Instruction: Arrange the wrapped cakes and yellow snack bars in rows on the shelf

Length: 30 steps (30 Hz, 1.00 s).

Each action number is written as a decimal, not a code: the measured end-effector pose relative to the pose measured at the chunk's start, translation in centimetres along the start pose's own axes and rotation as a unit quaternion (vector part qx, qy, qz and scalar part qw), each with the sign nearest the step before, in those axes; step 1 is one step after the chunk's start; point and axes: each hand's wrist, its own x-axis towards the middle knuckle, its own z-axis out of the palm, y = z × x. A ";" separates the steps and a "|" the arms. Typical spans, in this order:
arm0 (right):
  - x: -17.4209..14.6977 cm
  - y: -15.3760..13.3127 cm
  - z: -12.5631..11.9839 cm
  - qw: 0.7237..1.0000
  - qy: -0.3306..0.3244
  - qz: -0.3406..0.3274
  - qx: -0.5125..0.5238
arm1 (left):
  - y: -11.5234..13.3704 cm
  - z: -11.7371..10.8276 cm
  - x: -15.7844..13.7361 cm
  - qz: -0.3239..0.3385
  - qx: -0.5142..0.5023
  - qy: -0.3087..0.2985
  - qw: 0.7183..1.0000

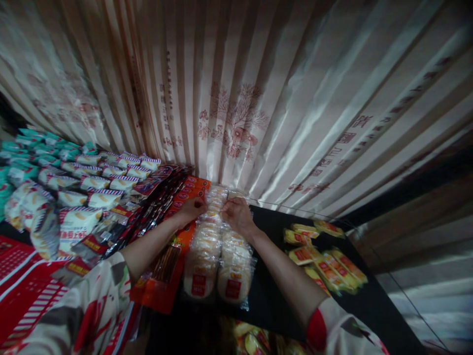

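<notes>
Left forearm (153,244) enters from the lower left, rising to the left hand (191,211), just left of frame centre, fingers bent and directed rightward. Right forearm (290,271) extends from the lower right; right hand (237,214) at centre, apart from the left, fingers curled. Fingertip closure indistinct.

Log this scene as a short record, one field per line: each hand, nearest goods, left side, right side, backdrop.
Left hand: at the left row's far part; grip unclear
Right hand: over the right row's far part; grip unclear
Nearest goods: two rows of clear-wrapped round packets
Left side: orange packages, white packets, teal packets
Right side: yellow packets on black surface
Backdrop: pleated, printed curtain
</notes>
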 end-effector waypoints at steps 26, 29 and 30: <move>-1.6 -2.2 -2.7 0.997 -0.049 -0.053 -0.004 | -0.7 0.5 0.0 -0.027 0.066 0.051 0.996; -1.7 -1.9 -2.2 0.996 -0.072 -0.044 0.002 | -0.9 0.7 0.1 -0.023 0.055 0.050 0.997; -1.6 -1.8 -2.0 0.996 -0.078 -0.042 0.006 | -1.0 0.7 0.2 -0.024 0.051 0.051 0.997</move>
